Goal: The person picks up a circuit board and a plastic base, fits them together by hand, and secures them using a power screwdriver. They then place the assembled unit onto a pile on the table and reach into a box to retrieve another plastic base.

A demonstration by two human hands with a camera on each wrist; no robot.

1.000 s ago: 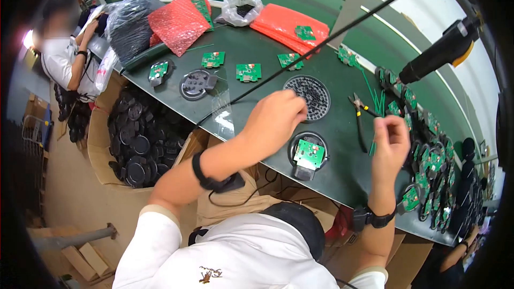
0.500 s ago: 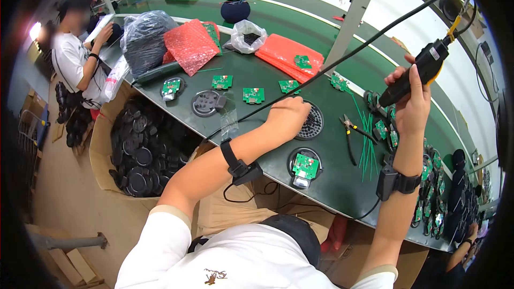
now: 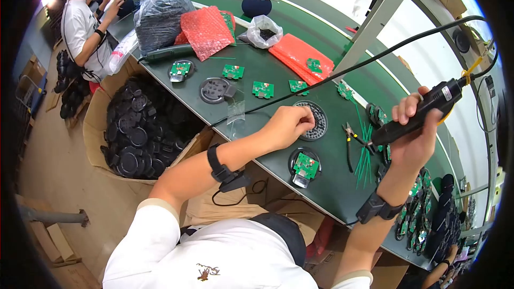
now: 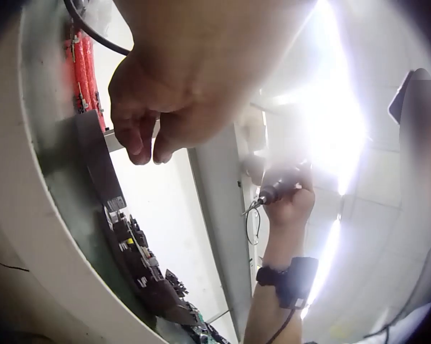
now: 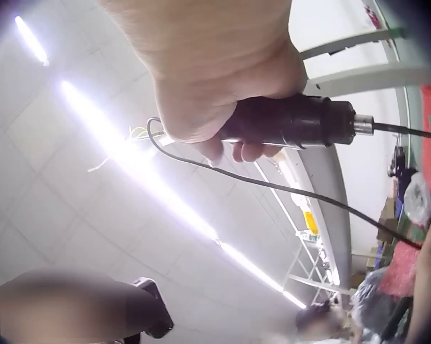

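Note:
My right hand (image 3: 415,144) grips a black electric screwdriver (image 3: 447,96), its bit pointing down and left toward the bench; the right wrist view shows fingers wrapped round its body (image 5: 309,123). My left hand (image 3: 286,127) hovers at the left edge of a round dish (image 3: 321,123) of small black pieces. Its fingers are curled with thumb and fingertips brought close in the left wrist view (image 4: 165,100); I cannot tell whether something small is between them. In front of the dish, a round black housing (image 3: 292,155) carries a green circuit board (image 3: 306,167).
Yellow-and-black cutters (image 3: 349,147) and green ties (image 3: 365,155) lie right of the dish. Assembled boards (image 3: 415,214) crowd the bench's right side. Loose boards (image 3: 263,90) and red bubble bags (image 3: 300,59) lie behind. The screwdriver's cable (image 3: 369,67) crosses overhead. A carton (image 3: 96,128) holds black housings.
My right hand has taken hold of the screwdriver hanging above the bench and drawn it down and left. My left hand has shifted slightly off the dish.

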